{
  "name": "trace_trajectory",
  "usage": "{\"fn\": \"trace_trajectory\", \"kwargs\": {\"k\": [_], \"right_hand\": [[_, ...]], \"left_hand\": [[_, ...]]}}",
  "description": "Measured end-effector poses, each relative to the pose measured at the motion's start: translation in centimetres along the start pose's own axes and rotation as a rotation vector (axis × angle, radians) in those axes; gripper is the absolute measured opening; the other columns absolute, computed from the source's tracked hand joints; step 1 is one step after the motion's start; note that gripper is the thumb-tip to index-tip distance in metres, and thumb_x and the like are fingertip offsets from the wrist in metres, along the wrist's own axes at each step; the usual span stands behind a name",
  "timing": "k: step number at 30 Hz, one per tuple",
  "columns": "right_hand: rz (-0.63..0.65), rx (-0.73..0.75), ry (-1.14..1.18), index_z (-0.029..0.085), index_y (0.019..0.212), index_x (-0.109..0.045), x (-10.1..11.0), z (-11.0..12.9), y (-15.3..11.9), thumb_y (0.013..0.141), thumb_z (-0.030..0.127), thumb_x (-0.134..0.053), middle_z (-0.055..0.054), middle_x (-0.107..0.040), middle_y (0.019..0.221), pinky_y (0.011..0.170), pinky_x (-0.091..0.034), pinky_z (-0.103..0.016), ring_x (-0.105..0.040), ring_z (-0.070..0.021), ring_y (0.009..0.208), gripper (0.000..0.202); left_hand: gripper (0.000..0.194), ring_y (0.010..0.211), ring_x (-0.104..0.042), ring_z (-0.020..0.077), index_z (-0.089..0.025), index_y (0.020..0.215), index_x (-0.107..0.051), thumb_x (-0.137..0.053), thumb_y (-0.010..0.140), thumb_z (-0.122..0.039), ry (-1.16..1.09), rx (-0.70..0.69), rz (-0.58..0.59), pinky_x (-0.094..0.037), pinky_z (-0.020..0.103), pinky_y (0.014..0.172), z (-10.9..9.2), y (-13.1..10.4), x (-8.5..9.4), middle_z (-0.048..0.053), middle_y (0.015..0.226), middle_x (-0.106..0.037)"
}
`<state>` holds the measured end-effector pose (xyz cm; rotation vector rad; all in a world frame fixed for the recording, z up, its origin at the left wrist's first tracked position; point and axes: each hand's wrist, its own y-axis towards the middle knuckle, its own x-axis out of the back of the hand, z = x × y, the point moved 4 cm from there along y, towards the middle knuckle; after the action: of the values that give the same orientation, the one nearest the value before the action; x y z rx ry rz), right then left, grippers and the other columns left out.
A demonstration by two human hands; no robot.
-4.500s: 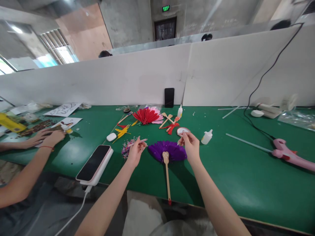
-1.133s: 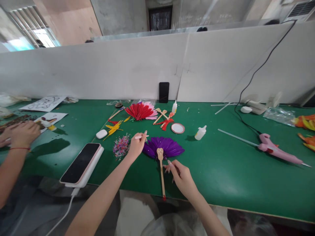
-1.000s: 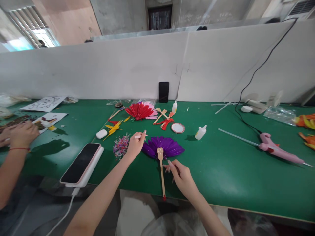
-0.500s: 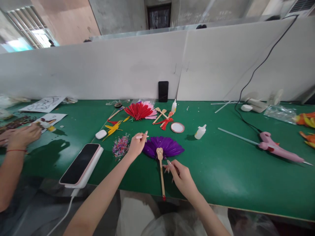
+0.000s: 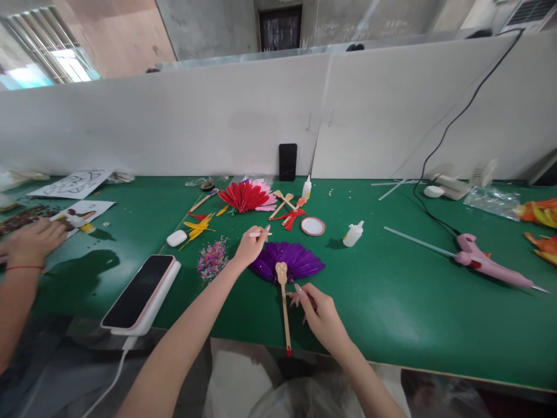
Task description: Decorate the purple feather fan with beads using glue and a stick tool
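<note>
A purple feather fan (image 5: 300,262) lies spread on the green table, its pale wooden handle (image 5: 286,316) pointing toward me. My left hand (image 5: 249,248) is closed in a pinch on a short pale pink stick (image 5: 261,234), over the fan's upper left edge. Just right of the handle, my right hand (image 5: 321,312) has its fingers drawn together below the feathers; what they hold, if anything, is too small to make out. Left of the fan lies a pile of small multicoloured sequins or beads (image 5: 212,259).
A white glue bottle (image 5: 353,234) and a round white dish (image 5: 313,226) stand behind the fan. Further back are a red fan (image 5: 243,196) and wooden handles (image 5: 285,202). A phone (image 5: 139,293) lies left, a pink glue gun (image 5: 491,264) right. A co-worker's hand (image 5: 37,238) works at far left.
My left hand has moved slightly up and to the right with the pink stick, over the fan's feathers. My right hand stays almost still. The co-worker's hand has shifted a little left.
</note>
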<state>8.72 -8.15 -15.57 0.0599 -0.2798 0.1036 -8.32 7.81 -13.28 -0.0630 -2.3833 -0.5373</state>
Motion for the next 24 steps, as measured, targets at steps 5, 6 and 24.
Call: {"fn": "trace_trajectory", "kwargs": {"k": [5,6,24], "right_hand": [[-0.008,0.009,-0.015,0.020,0.071,-0.047,0.05,0.04,-0.06,0.093,0.036,-0.037,-0.005,-0.065,0.075,0.048,-0.039,-0.020,-0.053,-0.0120,0.054,0.028],[-0.009,0.009,-0.019,0.020,0.071,-0.047,0.05,0.02,-0.06,0.093,0.036,-0.037,-0.005,-0.065,0.076,0.047,-0.039,-0.020,-0.053,-0.0121,0.054,0.028],[-0.004,0.007,-0.003,0.020,0.074,-0.050,0.04,0.17,0.03,0.093,0.037,-0.037,-0.006,-0.065,0.076,0.047,-0.041,-0.021,-0.054,-0.0124,0.055,0.029]], "left_hand": [[0.035,0.064,-0.056,0.0132,-0.019,0.062,-0.053,-0.041,0.087,-0.041,-0.031,-0.013,0.041,-0.045,0.025,0.063,0.26,0.09,0.11,0.001,0.065,-0.055],[0.035,0.064,-0.056,0.0132,-0.019,0.063,-0.053,-0.041,0.087,-0.041,-0.037,-0.012,0.043,-0.045,0.025,0.063,0.34,0.07,0.16,0.001,0.065,-0.055],[0.038,0.060,-0.056,0.0123,-0.018,0.064,-0.055,-0.039,0.087,-0.044,-0.099,0.036,0.051,-0.046,0.023,0.057,0.48,-0.37,0.25,0.001,0.065,-0.057]]}}
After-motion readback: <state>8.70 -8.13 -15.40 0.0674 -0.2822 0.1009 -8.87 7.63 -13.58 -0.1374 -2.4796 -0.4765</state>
